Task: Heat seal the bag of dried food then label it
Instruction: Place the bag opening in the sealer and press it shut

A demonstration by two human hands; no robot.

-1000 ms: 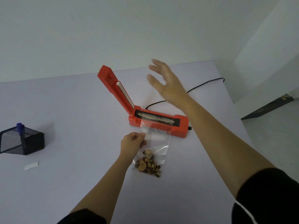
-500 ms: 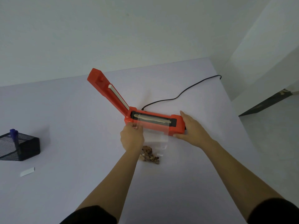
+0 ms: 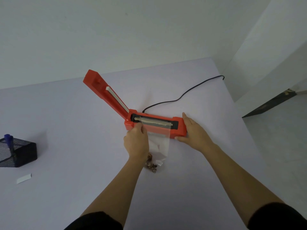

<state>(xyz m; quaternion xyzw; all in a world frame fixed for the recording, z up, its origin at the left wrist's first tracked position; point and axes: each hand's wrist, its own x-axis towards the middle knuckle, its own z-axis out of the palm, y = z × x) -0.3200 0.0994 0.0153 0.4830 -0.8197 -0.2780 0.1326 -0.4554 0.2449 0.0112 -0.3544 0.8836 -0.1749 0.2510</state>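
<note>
Left hand (image 3: 136, 143) pinches bag (image 3: 159, 138) mouth over sealer (image 3: 154, 125) strip; right hand (image 3: 193, 131) spread, bracing sealer. Risk: film wrinkles w/ lid (image 3: 106, 93) down, so weak seal.

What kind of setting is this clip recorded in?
Probably a plain indoor room set up as a packing station: a bare pale table against blank walls, an orange heat sealer plugged in by a black cord, and a mesh pen holder.

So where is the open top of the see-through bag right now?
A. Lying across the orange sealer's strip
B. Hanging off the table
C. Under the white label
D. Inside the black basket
A: the bag mouth lies over the sealer strip, its lid up, pinched by the left hand.
</note>
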